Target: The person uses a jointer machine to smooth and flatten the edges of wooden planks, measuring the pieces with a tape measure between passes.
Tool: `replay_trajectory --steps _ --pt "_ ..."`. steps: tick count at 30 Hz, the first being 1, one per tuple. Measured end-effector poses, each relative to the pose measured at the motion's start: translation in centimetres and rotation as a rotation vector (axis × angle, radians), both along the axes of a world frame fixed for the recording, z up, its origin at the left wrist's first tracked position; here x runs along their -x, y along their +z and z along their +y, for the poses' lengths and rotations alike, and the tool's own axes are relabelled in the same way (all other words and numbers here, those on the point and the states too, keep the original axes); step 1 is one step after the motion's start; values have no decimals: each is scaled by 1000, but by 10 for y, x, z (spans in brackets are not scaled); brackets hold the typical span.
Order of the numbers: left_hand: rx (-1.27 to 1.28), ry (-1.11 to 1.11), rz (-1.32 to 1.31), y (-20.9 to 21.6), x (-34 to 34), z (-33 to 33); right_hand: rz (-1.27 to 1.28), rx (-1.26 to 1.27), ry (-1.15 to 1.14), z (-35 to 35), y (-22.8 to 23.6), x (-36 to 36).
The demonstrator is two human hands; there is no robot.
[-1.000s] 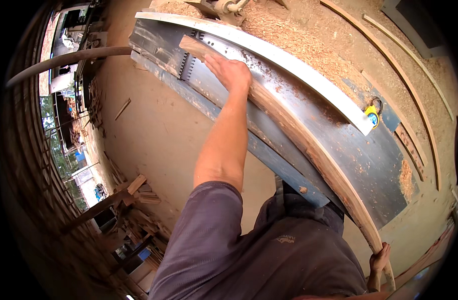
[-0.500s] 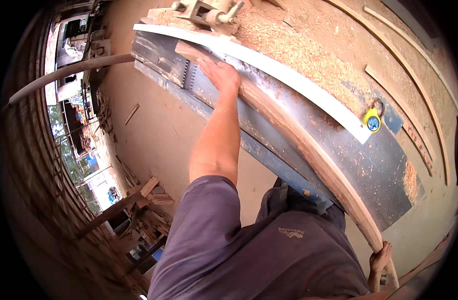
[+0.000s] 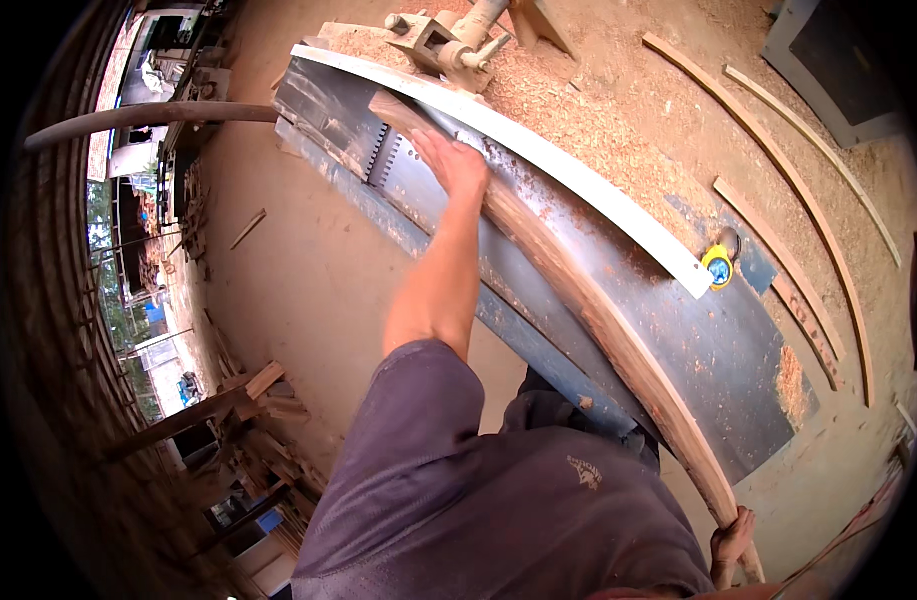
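Observation:
A long wooden board (image 3: 589, 290) stretches over the grey metal bed of a jointer (image 3: 719, 400), from the upper middle down to the lower right. My left hand (image 3: 451, 168) lies on the board near its far end, fingers stretched along the wood, close to the toothed slot (image 3: 381, 158) in the bed. Down at the near end, past the bed's edge, my right hand (image 3: 733, 536) is wrapped around the board; part of its grip is hidden. A long white-edged fence (image 3: 569, 165) runs beside the board on its right.
A yellow tape measure (image 3: 717, 270) sits by the fence's near end. Wood shavings (image 3: 599, 130) spread beyond the fence, with several thin wooden strips (image 3: 779, 130) on the right. A clamp-like wooden fixture (image 3: 444, 42) stands at the top. Scrap wood (image 3: 279, 420) is piled lower left.
The whole view has shifted slightly, showing more of the floor and a dark box at upper right. Both hands keep about the same places on the board, which barely moves relative to the bed.

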State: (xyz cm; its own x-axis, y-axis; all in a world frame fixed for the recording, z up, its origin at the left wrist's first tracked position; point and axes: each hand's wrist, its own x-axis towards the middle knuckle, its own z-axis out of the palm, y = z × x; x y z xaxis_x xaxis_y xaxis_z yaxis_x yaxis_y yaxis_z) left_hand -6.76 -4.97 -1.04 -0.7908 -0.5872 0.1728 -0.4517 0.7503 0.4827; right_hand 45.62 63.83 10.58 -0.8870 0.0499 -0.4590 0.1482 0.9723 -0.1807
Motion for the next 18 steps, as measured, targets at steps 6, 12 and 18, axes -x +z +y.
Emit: replay_trajectory --steps 6,12,18 --pt "-62 -30 8 6 -35 73 -30 -63 -91 58 -1 -51" --pt "-35 -30 24 7 -30 46 -23 -53 -85 43 -6 -33" --pt "-60 -16 23 8 -12 33 6 -47 -59 25 -3 -17"
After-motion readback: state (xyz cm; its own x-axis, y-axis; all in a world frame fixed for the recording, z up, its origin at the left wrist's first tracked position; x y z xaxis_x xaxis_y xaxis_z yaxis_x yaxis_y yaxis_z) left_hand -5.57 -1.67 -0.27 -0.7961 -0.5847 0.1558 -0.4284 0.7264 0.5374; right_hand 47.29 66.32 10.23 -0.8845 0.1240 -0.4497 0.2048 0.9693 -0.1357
